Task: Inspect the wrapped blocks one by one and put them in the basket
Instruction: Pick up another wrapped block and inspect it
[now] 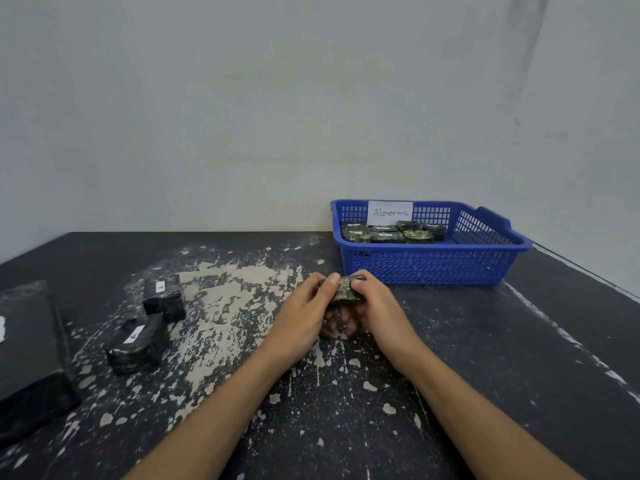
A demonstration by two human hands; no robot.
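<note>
A small wrapped block (346, 289) with a dark, speckled wrap is held between both hands just in front of the blue basket (433, 268). My left hand (304, 313) grips its left end with the thumb on top. My right hand (377, 306) grips its right end, fingers curled over it. Much of the block is hidden by my fingers. The basket bears a white paper label reading "Abnormal" and holds several wrapped blocks (388, 233). Two more wrapped blocks, each with a small white label, lie at the left: one farther back (164, 299), one nearer (135, 344).
The black table top (346, 410) is worn, with pale patches where paint has flaked. A large black wrapped box (27, 355) lies at the left edge. A grey wall stands right behind the table and the basket.
</note>
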